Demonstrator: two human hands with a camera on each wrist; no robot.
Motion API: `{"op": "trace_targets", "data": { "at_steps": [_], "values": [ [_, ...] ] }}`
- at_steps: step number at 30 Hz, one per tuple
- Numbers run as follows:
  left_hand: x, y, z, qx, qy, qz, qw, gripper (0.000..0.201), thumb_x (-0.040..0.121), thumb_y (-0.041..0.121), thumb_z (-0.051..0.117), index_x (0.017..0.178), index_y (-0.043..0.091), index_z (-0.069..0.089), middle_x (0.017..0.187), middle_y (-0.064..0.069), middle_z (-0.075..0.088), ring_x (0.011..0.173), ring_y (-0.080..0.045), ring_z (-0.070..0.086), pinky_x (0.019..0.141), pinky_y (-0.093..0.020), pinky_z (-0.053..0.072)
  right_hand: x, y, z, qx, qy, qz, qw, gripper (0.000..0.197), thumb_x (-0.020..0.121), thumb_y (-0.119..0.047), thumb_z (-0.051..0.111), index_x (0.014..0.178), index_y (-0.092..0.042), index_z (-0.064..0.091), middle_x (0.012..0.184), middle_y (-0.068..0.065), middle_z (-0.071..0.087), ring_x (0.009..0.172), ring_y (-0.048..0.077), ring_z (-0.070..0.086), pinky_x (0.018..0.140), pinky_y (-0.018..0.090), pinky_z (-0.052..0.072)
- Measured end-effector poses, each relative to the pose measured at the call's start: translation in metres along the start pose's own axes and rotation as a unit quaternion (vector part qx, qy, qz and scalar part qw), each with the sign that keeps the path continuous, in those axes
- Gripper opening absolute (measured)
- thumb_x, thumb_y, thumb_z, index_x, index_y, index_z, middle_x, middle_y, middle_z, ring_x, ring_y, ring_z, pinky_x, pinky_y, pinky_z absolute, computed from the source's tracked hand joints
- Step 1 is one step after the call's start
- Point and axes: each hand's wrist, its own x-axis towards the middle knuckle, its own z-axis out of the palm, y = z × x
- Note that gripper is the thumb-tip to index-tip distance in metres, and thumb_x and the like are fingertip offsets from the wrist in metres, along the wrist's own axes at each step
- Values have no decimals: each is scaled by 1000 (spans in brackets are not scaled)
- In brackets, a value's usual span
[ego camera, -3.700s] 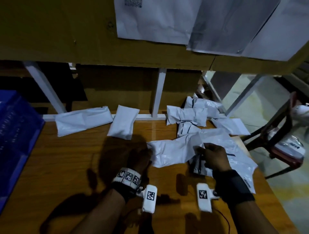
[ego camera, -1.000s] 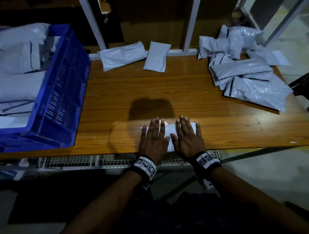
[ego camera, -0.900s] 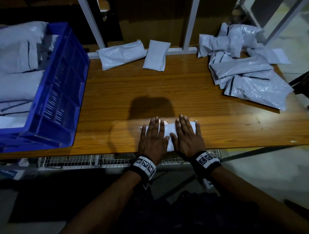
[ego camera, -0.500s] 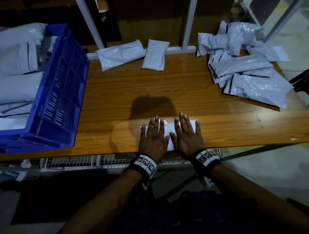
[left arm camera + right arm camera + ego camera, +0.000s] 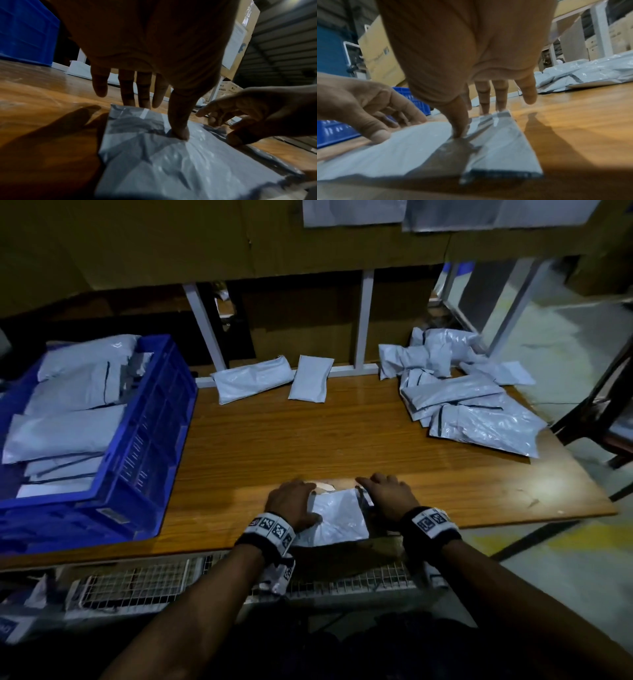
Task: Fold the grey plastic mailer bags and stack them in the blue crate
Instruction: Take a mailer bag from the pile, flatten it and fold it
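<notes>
A folded grey mailer bag [image 5: 337, 517] lies at the front edge of the wooden table [image 5: 308, 440]. My left hand [image 5: 294, 503] rests on its left side and my right hand [image 5: 387, 494] on its right side. In the left wrist view my left hand [image 5: 157, 120] presses its thumb onto the bag [image 5: 171, 169], with straight fingers reaching the far edge. In the right wrist view my right hand [image 5: 474, 123] does the same on the bag [image 5: 505, 148]. The blue crate [image 5: 147, 440] at the left holds several folded bags.
A loose pile of unfolded mailers [image 5: 462, 405] lies at the back right. Two folded bags [image 5: 253, 378] [image 5: 311, 378] sit by the white frame posts at the back. A chair [image 5: 609, 412] stands off the right end. A wire shelf [image 5: 154, 577] runs under the front edge.
Both hands lay flat side by side on top of the folded bag. They have since spread apart to its left and right sides, uncovering its middle. The head view has tilted upward.
</notes>
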Motion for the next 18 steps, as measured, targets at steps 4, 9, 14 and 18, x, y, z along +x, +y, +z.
{"op": "trace_targets", "data": {
  "at_steps": [4,9,14,18],
  "values": [
    [3,2,-15,-17,49,12,999,78,66,49,92,134,28,61,132,-2,62,124,-29,57,101,-43,50,-2,1,-20,9,41,-11,999,41,91,-30,71,131,-28,60,124,3,63,120,32,51,92,42,50],
    [-18,10,-21,44,279,111,953,29,71,24,83,94,24,65,99,-1,55,93,-26,53,77,-39,44,-20,0,-38,3,242,-44,969,24,78,-25,79,100,-19,71,100,6,62,93,29,56,70,32,34],
    [-38,-2,22,34,366,130,921,15,80,29,65,88,18,65,96,-7,57,91,-32,59,95,-50,41,-43,-3,-2,5,323,-74,944,19,69,-23,75,86,-17,67,92,8,62,81,29,54,67,33,31],
    [-59,-14,62,6,205,120,971,51,57,24,80,105,24,63,108,-4,59,101,-33,60,99,-53,45,-69,-9,51,9,192,-51,980,31,60,-27,85,87,-27,69,97,0,64,90,27,58,73,38,44]
  ]
}}
